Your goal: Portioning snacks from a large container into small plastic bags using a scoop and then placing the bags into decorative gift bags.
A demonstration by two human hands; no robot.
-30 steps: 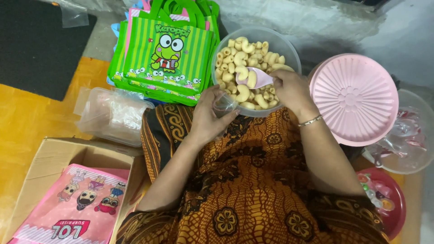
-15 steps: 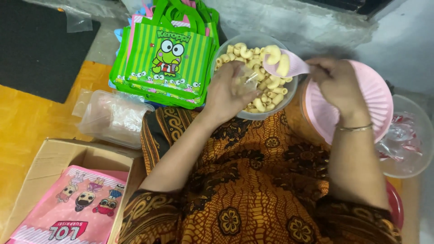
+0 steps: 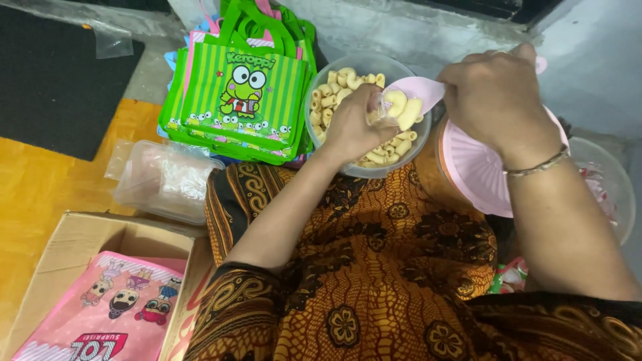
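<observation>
On the floor: orange boards, grey wall ahead of you.
Snacks: pale curls in clear bowl [image 3: 319, 134].
Your left hand [image 3: 351, 127]: pinches a small clear bag [image 3: 382, 112].
Your right hand [image 3: 495, 97]: fist around pink scoop [image 3: 418, 88].

Probably a home floor: wooden boards [image 3: 40, 180], dark mat [image 3: 60, 80], cardboard box [image 3: 80, 241]

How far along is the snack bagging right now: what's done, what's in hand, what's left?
Done: nothing finished shows; no filled bag is in view.

In hand: the right hand tips a pink scoop of curled crackers toward a small clear bag that the left hand holds over the clear bowl.

Left: the bowl holds many crackers. The green tote bags and a container of clear bags sit apart from both hands.
</observation>
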